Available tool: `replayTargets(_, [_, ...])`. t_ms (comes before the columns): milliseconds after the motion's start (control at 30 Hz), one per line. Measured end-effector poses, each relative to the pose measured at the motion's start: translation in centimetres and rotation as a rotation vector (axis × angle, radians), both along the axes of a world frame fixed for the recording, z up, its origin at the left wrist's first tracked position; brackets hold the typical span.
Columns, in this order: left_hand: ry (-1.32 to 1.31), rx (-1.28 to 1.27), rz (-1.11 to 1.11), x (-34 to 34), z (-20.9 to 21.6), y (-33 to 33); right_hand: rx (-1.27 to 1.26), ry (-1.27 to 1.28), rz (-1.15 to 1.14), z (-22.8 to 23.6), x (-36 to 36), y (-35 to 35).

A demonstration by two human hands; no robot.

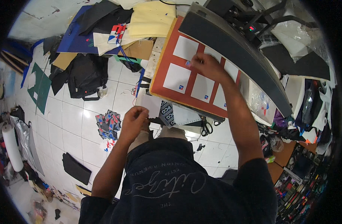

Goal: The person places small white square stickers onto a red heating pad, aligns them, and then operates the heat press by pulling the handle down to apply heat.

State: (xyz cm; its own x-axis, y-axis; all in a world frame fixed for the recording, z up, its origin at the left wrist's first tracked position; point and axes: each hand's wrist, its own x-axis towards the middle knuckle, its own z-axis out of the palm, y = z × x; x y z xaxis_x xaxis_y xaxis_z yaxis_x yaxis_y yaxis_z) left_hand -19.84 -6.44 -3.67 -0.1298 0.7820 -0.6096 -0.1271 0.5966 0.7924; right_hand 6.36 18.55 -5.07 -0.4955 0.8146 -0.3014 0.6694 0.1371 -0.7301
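My right hand (207, 67) reaches over the red-brown pad (195, 72) of an open heat press, fingers pinched at a small blue label (188, 63). That label lies at the lower right corner of a white rectangular piece (185, 47). Several similar white pieces rest on the pad in rows, among them one at the near left (176, 76) and one in the near middle (202, 89), each bearing a small blue label near a corner. Left of the pad, my left hand (135, 121) is closed, its fingertips on the edge of a pale sheet (150, 105).
The press's dark upper plate (234, 52) stands raised behind the pad. Black-handled scissors (206, 128) hang near its front edge. A pile of printed patches (108, 125) and a black bag (88, 76) lie on the tiled floor. Yellow fabric (152, 18) is stacked at the back.
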Motion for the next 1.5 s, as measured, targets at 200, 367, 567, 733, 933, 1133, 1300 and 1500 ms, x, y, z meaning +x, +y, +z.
replayTargets(200, [0.116, -0.075, 0.040, -3.9, -2.6, -3.4, 0.208, -0.108, 0.190, 1.9, -1.3, 4.0])
replayTargets(367, [0.109, -0.147, 0.080, -4.9, -4.5, -5.0, 0.178, -0.247, 0.155, 0.6, -1.2, 4.6])
replayTargets(567, [0.134, -0.150, 0.068, -4.7, -5.1, -5.6, 0.013, -0.349, 0.084, -1.6, -0.9, 5.0])
replayTargets(733, [0.138, -0.154, 0.058, -4.7, -5.3, -5.7, -0.057, -0.410, -0.021, -1.3, -2.0, 4.5])
replayTargets(933, [0.132, -0.137, 0.052, -4.5, -5.6, -5.7, 0.283, -0.437, -0.069, -6.1, 0.2, 4.7])
replayTargets(1133, [0.166, -0.172, 0.044, -4.0, -5.1, -5.5, 0.321, -0.418, -0.118, -8.8, 1.2, 5.2])
replayTargets(1300, [0.165, -0.154, 0.015, -4.2, -5.1, -5.7, 0.288, -0.408, -0.127, -8.5, 0.6, 5.2])
replayTargets(1500, [0.162, -0.147, 0.024, -4.3, -5.5, -5.9, 0.329, -0.390, -0.123, -8.7, 1.2, 5.0])
